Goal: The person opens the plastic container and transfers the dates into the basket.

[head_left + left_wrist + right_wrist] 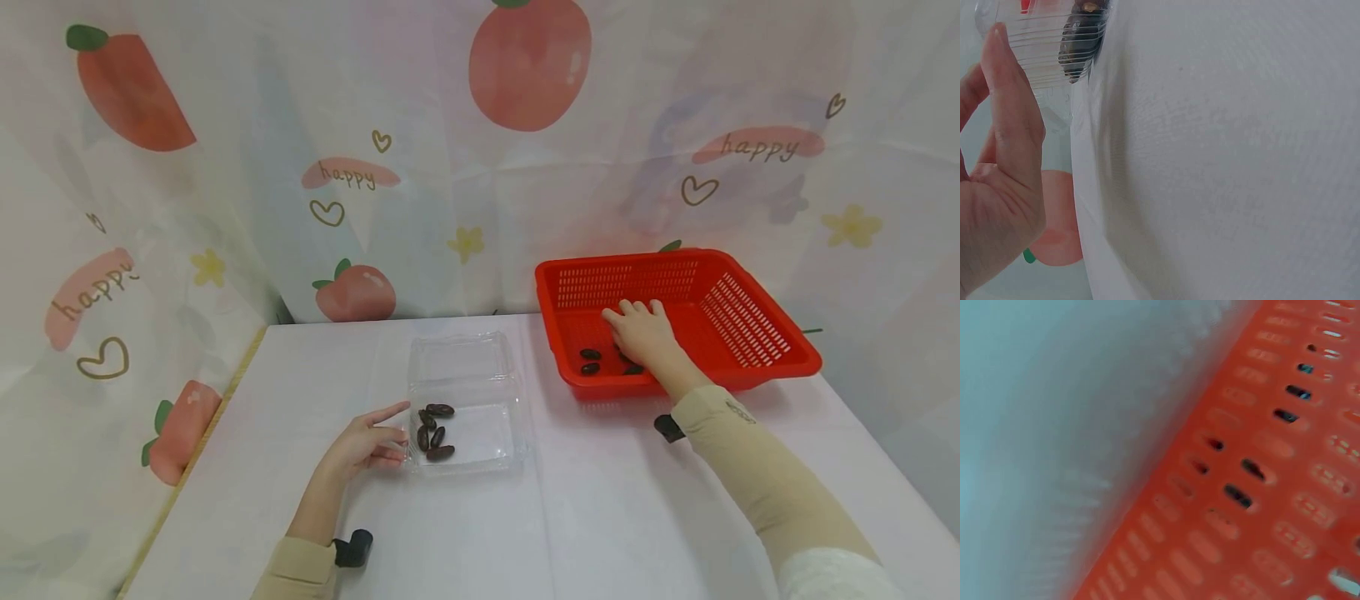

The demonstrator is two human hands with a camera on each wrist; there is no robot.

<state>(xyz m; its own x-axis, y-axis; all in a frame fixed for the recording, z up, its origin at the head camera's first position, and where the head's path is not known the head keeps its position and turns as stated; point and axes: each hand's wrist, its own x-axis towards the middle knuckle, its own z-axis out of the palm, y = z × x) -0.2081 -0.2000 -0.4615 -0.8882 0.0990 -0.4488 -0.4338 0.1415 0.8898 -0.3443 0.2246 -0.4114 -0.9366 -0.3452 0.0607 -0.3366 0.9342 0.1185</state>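
In the head view my left hand (367, 442) touches the left wall of a clear plastic clamshell box (480, 433), its lid folded back. Several dark brown dates (440, 452) lie along the box's left side. One straight finger (1013, 106) and the box's ribbed wall, with a date (1082, 37) behind it, appear in the left wrist view. My right hand (645, 337) reaches down into a red plastic basket (757, 350), over several dates (590, 368). Its fingers bend downward; whether they pinch a date is hidden. The right wrist view shows only the slotted basket wall (1210, 506), with dark shapes behind its slots.
Both containers stand on a white-covered table (450, 542), box at the middle, basket at back right. A fruit-printed curtain (435, 108) hangs behind the table and on its left. Each wrist carries a small black camera mount (354, 548).
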